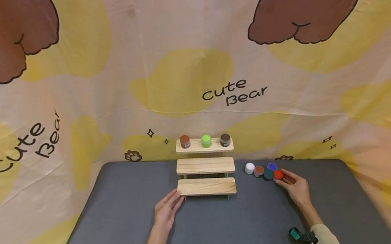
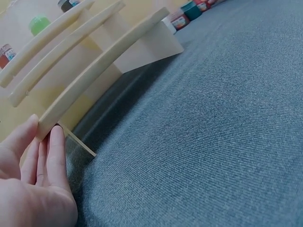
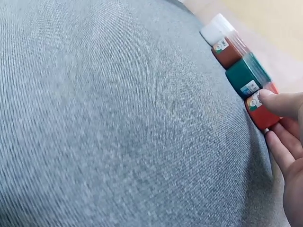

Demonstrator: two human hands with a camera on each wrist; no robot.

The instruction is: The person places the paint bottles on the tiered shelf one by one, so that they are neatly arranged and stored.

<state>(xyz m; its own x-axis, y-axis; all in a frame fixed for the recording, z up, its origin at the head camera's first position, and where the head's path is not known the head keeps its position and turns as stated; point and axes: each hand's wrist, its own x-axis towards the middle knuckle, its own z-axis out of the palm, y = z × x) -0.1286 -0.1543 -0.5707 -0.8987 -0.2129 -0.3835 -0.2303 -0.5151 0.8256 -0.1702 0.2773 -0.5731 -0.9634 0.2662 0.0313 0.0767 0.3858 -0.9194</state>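
A three-tier wooden display rack (image 1: 207, 186) stands on the grey cloth. My left hand (image 1: 166, 210) pinches the left end of its lowest board, thumb on top and fingers beneath, as the left wrist view shows. On the right, my right hand (image 1: 296, 189) grips a red paint jar (image 3: 263, 111) between thumb and fingers. That jar sits at the end of a cluster: a dark green jar (image 1: 268, 174), a blue jar (image 1: 272, 166), a brown jar (image 1: 258, 171) and a white jar (image 1: 249, 168). The blue one is hidden in the right wrist view.
On the rack's top board stand a reddish-brown jar (image 1: 185, 141), a light green jar (image 1: 206, 141) and a dark brown jar (image 1: 225, 140). Behind the grey tabletop (image 1: 209, 234) hangs a printed bear curtain (image 1: 176, 83), which also closes off both sides.
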